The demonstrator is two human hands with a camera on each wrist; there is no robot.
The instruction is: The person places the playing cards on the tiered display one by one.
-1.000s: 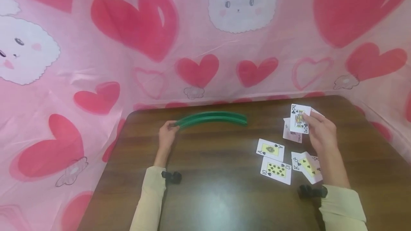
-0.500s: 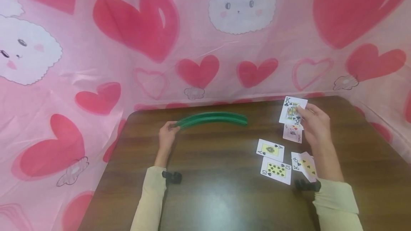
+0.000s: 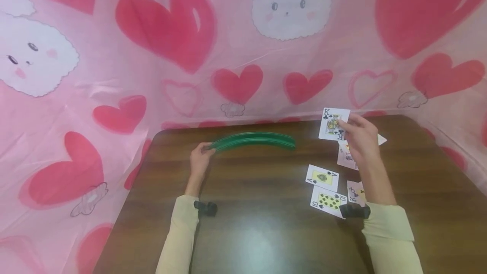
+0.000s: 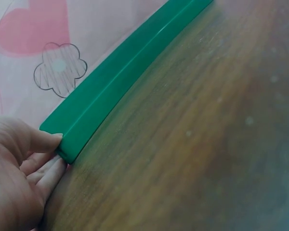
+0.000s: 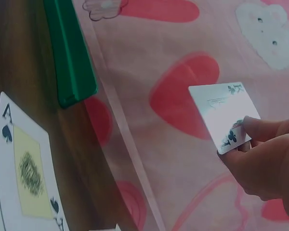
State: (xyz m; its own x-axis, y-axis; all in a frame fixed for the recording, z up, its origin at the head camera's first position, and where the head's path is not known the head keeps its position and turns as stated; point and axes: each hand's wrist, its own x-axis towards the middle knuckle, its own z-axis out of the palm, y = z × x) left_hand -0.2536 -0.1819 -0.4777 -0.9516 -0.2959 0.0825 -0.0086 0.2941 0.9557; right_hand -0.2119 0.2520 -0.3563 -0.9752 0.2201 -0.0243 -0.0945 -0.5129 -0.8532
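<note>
In the head view, a green curved card holder (image 3: pixel 255 139) lies near the table's far edge. My left hand (image 3: pixel 200 160) grips its left end; in the left wrist view the thumb is on top of the holder (image 4: pixel 120 77) and the other fingers lie at its end. My right hand (image 3: pixel 363 138) pinches a king of clubs card (image 3: pixel 328 121) between thumb and fingers, raised above the table, right of the holder. Glare washes out part of the card (image 5: pixel 216 113) in the right wrist view. No card shows in the holder.
On the brown wooden table (image 3: pixel 258 198) lie an ace of spades (image 3: pixel 322 177) and a ten of spades (image 3: pixel 329 201). Other cards, including a pinkish face card (image 3: pixel 345 155) and a king (image 3: pixel 354 191), are partly hidden by the right arm. A pink heart-print cloth (image 3: pixel 232 33) surrounds the table.
My right hand has moved left and away from me, carrying the king of clubs toward the holder's right end. The left hand and the holder stay in place.
</note>
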